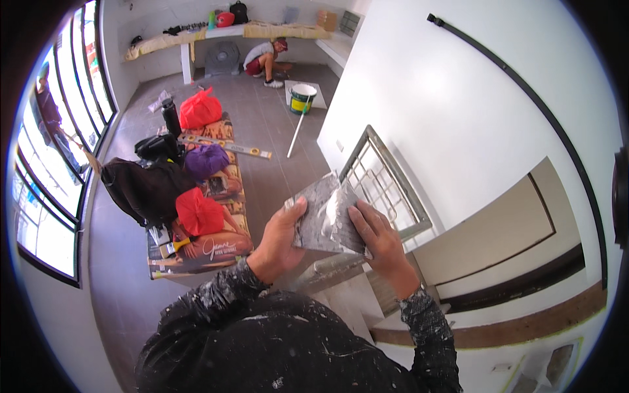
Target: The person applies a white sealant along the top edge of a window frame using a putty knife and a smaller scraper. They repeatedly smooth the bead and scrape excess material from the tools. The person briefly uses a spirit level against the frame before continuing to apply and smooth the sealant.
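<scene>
My left hand (276, 241) grips a flat grey plate (309, 219) smeared with putty, its thumb lying on the top face. From the other side, my right hand (388, 252) is closed on a second thin, putty-stained blade (347, 229), its fingers pressed over the upper face. White putty (336, 204) lies heaped where the two tools meet in front of my chest. My fingers hide any handles. Both dark sleeves are spattered with white.
A metal railing (393, 177) stands close on the right, beside a white wall (452, 111). Ahead left, a cardboard sheet (223, 245) bears bags, a level (226, 145) and a brush (174, 247). Farther off are a bucket (302, 101), a pole (298, 134) and a crouching person (265, 57).
</scene>
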